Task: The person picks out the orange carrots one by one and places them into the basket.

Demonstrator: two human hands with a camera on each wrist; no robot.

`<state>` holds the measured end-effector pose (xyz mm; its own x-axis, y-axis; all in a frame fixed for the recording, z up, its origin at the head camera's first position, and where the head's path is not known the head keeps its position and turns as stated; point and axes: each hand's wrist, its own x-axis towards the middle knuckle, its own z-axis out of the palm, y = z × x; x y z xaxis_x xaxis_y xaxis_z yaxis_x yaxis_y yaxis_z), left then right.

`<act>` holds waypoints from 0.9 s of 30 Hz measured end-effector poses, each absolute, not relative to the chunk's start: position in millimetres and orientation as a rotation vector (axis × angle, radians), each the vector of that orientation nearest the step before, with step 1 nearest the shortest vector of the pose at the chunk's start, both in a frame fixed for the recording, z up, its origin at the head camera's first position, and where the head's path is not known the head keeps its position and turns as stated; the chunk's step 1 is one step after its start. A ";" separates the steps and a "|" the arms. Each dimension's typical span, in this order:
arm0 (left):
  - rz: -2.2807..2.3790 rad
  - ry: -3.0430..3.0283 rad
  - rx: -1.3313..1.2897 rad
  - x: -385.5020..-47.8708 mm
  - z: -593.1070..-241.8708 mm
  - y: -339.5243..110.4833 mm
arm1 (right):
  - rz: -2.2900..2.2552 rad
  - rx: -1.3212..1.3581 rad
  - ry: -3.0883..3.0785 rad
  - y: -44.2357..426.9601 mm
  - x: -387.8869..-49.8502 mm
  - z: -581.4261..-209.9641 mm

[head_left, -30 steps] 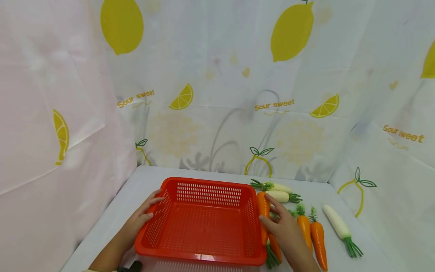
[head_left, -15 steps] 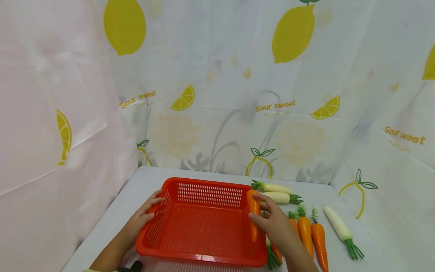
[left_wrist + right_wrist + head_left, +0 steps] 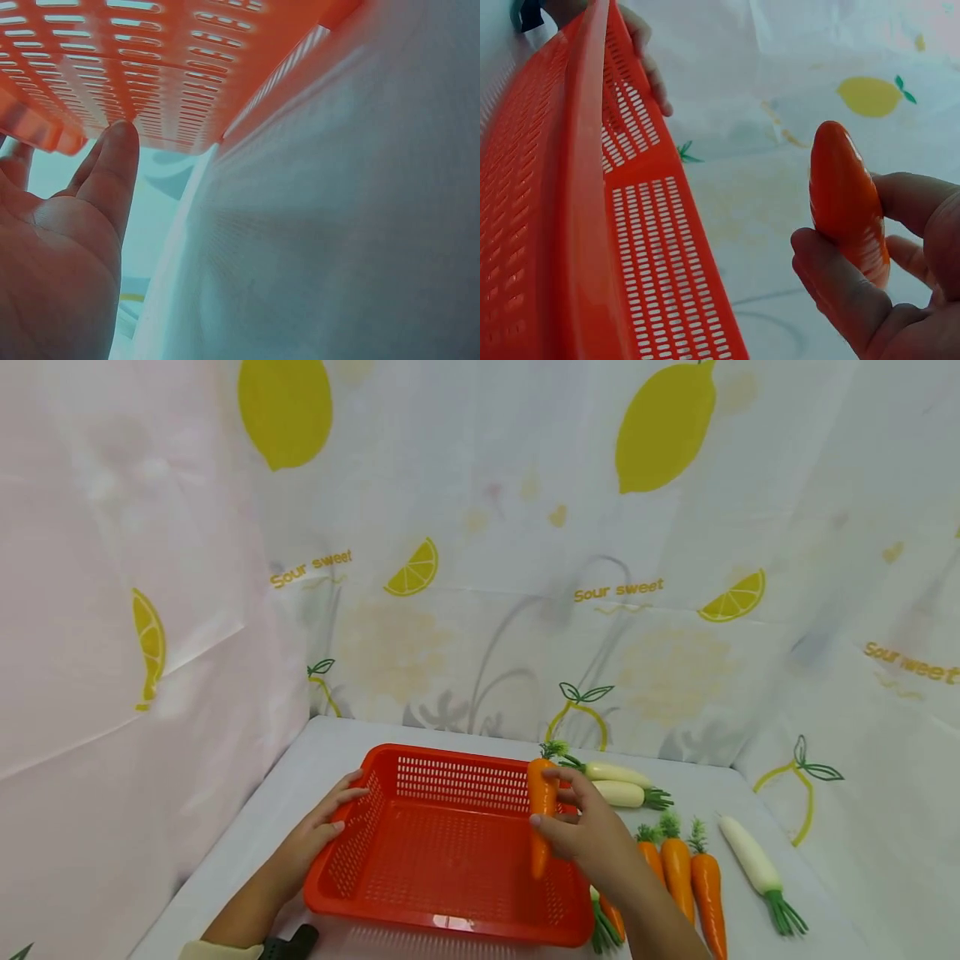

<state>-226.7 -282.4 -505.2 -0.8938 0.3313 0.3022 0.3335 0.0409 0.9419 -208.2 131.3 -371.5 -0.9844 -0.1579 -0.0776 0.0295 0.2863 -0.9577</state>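
My left hand (image 3: 317,828) holds the left rim of a red plastic basket (image 3: 450,930). In the left wrist view, a finger of that hand touches the basket's slotted outer wall (image 3: 172,82). With thumb and fingers, my right hand (image 3: 588,833) pinches an orange carrot (image 3: 542,802) above the basket's right side. Its leafy green top points to the back and its tip towards the front. The right wrist view shows the carrot (image 3: 846,199) lifted, apart from the basket wall. The basket floor (image 3: 442,852) carries nothing visible.
Right of the basket lie several carrots (image 3: 677,872), one partly hidden by the right arm. White radishes (image 3: 618,793) lie at the back, another radish (image 3: 750,853) further right. Lemon-print cloth (image 3: 480,568) surrounds the white table (image 3: 247,827).
My right hand has carried the carrot left from beside the basket's right rim to over its interior. The left hand stays at the left rim. The head view has shifted slightly.
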 end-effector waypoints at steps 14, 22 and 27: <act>-2.057 -2.249 -0.752 -229.4 -504.3 -280.6 | -1.743 -0.341 2.240 102.3 -226.2 -346.8; -2.106 -2.245 -0.768 -233.6 -506.5 -275.8 | -1.767 -0.377 2.174 98.3 -244.5 -351.7; -2.084 -2.268 -0.697 -228.1 -502.3 -281.8 | -1.763 -0.402 2.138 84.4 -257.8 -357.9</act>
